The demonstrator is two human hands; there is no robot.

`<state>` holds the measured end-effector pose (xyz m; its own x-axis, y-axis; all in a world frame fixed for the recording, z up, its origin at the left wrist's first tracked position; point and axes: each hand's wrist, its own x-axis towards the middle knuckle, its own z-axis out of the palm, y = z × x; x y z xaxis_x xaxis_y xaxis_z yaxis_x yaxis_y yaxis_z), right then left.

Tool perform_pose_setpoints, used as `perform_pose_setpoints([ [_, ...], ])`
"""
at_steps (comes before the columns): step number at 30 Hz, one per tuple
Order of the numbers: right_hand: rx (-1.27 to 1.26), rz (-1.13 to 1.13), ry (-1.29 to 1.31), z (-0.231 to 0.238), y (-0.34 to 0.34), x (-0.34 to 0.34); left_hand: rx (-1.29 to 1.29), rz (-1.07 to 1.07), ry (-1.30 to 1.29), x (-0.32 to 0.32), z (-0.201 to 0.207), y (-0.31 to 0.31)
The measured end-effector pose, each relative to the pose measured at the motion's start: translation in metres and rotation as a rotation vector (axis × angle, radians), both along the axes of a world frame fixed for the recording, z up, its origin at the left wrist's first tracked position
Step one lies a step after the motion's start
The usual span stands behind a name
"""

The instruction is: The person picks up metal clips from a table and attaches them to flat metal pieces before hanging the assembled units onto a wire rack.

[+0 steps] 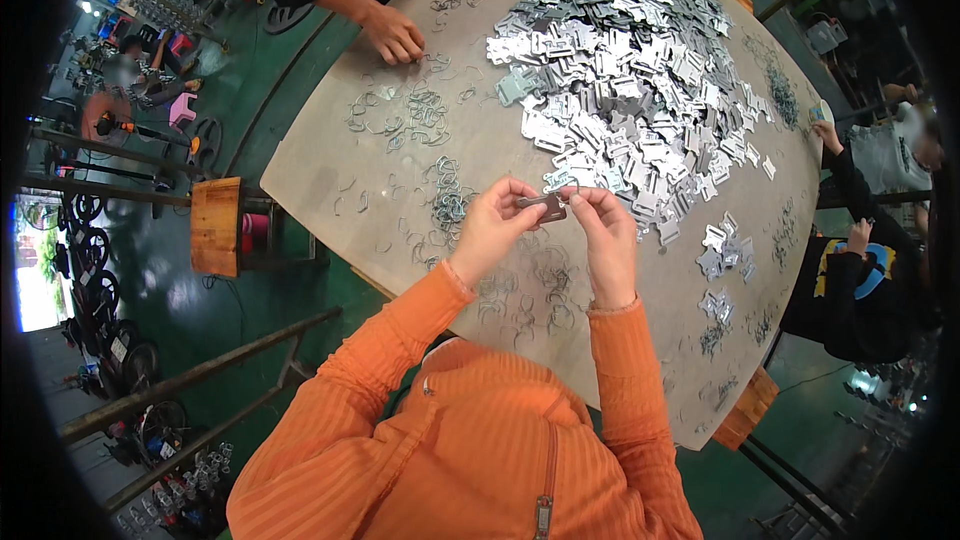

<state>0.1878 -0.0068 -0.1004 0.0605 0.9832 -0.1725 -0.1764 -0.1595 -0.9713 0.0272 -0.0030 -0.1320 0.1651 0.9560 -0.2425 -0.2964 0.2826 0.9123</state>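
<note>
Plates of silvery metal (620,90) rise in a loose heap on a broad bench (320,155), as a person in an orange top (500,420) works at the near edge. The left hand (492,225) is clamped on a grey metal piece (548,208) above the bench, near the heap, while the right hand (607,235), fingertips together, pinches what appears to be a thin wire ring (572,187) beside it. Loose rings (447,190) lie scattered to the left, near a co-worker's hand (393,35), and a small cluster of plates (725,250) sits apart at right. At the far right edge, another person's hand (828,135) meets what looks like a small round tub (820,111), its contents too small to make out
</note>
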Motion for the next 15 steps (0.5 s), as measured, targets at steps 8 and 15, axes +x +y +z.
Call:
perform_pose_setpoints([
  [8, -0.029, -0.100, -0.017, -0.006, -0.009, -0.002, 0.182, 0.059, 0.287, 0.012, 0.010, -0.013],
  [15, 0.071, -0.328, -0.028, -0.028, -0.017, -0.010, 0.385, -0.085, 0.421, 0.030, -0.002, -0.015],
])
